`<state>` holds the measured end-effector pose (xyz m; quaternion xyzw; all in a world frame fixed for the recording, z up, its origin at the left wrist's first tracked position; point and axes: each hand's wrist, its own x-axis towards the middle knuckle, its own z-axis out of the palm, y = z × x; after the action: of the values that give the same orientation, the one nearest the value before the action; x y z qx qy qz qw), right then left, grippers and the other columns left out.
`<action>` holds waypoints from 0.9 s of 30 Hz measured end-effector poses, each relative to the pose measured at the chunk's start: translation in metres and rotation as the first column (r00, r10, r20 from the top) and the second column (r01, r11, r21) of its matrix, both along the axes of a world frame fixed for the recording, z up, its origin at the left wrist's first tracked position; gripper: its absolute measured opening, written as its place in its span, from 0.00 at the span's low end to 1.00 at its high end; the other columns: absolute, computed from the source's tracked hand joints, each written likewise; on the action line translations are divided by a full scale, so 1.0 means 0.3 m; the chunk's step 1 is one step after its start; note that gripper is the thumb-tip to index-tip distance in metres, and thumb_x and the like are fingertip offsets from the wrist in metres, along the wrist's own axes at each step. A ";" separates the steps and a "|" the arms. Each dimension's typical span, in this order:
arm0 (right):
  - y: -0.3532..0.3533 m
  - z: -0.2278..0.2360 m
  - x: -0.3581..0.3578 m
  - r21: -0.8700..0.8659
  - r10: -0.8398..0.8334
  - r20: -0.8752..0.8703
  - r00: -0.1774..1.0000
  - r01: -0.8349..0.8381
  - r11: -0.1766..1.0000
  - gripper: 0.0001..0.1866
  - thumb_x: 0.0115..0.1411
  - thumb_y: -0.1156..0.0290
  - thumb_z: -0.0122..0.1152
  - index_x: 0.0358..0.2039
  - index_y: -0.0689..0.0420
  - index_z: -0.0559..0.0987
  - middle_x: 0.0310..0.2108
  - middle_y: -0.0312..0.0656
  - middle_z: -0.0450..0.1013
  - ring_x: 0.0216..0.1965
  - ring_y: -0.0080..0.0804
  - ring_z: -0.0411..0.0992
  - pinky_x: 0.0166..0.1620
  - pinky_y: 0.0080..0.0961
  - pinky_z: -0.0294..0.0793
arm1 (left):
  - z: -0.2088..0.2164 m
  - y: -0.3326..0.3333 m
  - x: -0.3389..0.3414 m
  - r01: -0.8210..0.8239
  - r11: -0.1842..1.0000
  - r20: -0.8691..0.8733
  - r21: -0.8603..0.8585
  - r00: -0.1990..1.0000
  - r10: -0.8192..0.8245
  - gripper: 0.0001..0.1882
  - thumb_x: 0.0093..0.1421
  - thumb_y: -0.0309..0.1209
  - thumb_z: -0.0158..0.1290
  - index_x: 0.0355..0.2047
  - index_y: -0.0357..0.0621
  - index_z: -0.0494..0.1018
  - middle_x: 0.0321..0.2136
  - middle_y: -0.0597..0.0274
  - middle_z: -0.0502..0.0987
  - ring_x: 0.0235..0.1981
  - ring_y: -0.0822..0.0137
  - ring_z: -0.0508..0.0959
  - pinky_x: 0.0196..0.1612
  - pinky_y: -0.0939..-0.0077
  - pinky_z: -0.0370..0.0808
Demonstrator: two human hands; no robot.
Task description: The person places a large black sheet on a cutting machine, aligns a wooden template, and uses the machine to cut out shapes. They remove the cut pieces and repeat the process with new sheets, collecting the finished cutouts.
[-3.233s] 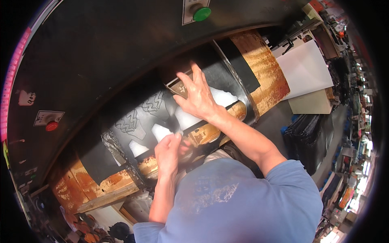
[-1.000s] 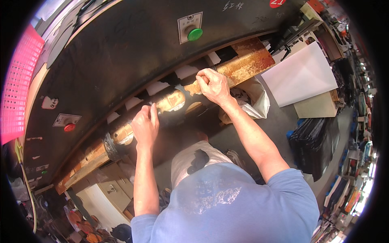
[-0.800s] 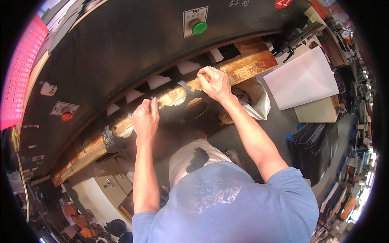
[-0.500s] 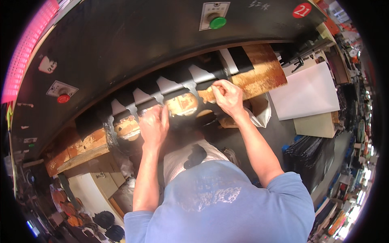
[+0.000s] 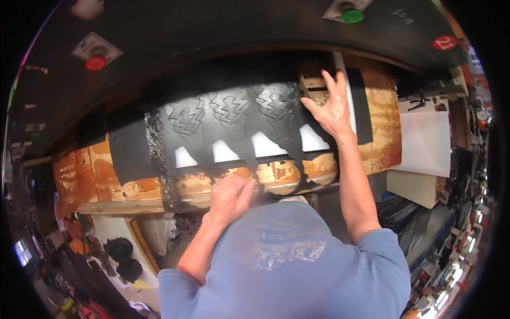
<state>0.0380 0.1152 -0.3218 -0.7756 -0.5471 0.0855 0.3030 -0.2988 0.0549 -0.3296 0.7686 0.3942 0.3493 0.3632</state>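
Note:
A black sheet [image 5: 231, 127] with large cut-out openings and zigzag outlines pressed into it lies across the wooden board [image 5: 380, 122]. White material shows through the openings. At the sheet's near edge, my left hand [image 5: 231, 196] is closed, its curled fingers at one of the black strips; the fingertips are hidden. My right hand [image 5: 334, 109] is held with thumb and fingers spread, at the sheet's far right corner. Just left of its fingers sits a brown-walled block [image 5: 313, 82], apparently a cutting die, partly in shadow.
The machine's dark front [image 5: 212, 26] overhangs the board, with a red button [image 5: 96, 63] and a green button [image 5: 352, 16]. A white sheet [image 5: 425, 141] stands at the right. Black strips [image 5: 154, 154] run down the left, and a wooden bar [image 5: 119, 207] edges the board.
The black sheet now lies farther out toward me, showing its zigzag outlines. My right hand has let go of its edge and moved up and right, opening. My left hand has come nearer to me.

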 end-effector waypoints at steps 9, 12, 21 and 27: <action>-0.080 0.047 0.111 0.226 0.097 -0.778 0.621 0.131 0.965 0.40 0.56 0.76 0.79 0.68 0.67 0.73 0.65 0.53 0.72 0.62 0.37 0.74 0.64 0.31 0.75 | 0.087 0.289 -0.190 -0.501 0.865 -0.270 0.025 0.830 0.488 0.22 0.71 0.26 0.59 0.63 0.29 0.75 0.60 0.40 0.78 0.59 0.49 0.81 0.60 0.63 0.80; -0.124 0.062 0.198 0.267 0.022 -0.762 0.647 0.283 0.921 0.39 0.58 0.79 0.77 0.69 0.70 0.72 0.61 0.51 0.75 0.57 0.32 0.76 0.60 0.27 0.77 | 0.085 0.297 -0.202 -0.522 0.852 -0.231 -0.040 0.835 0.500 0.24 0.71 0.27 0.59 0.64 0.27 0.73 0.62 0.38 0.77 0.59 0.50 0.81 0.58 0.66 0.82; -0.347 -0.128 0.512 -0.094 -0.455 0.133 0.881 0.468 0.879 0.51 0.54 0.50 0.79 0.74 0.56 0.69 0.75 0.64 0.59 0.73 0.59 0.62 0.75 0.50 0.61 | 0.093 0.309 -0.245 -0.451 0.883 -0.524 0.131 0.724 0.448 0.21 0.69 0.30 0.60 0.57 0.25 0.78 0.58 0.38 0.77 0.59 0.44 0.77 0.64 0.56 0.74; -0.210 -0.026 0.284 0.224 -0.401 0.095 0.911 0.373 0.900 0.37 0.64 0.59 0.73 0.70 0.58 0.72 0.68 0.61 0.68 0.68 0.54 0.68 0.71 0.49 0.66 | 0.067 0.266 -0.198 -0.341 0.859 -0.520 0.382 0.688 0.505 0.21 0.63 0.24 0.65 0.55 0.25 0.78 0.53 0.37 0.77 0.55 0.41 0.75 0.59 0.52 0.74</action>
<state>0.1231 0.0523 -0.3296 -0.8383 -0.4074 -0.0865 0.3518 -0.3580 0.1348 -0.3094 0.7656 0.6083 0.2078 0.0245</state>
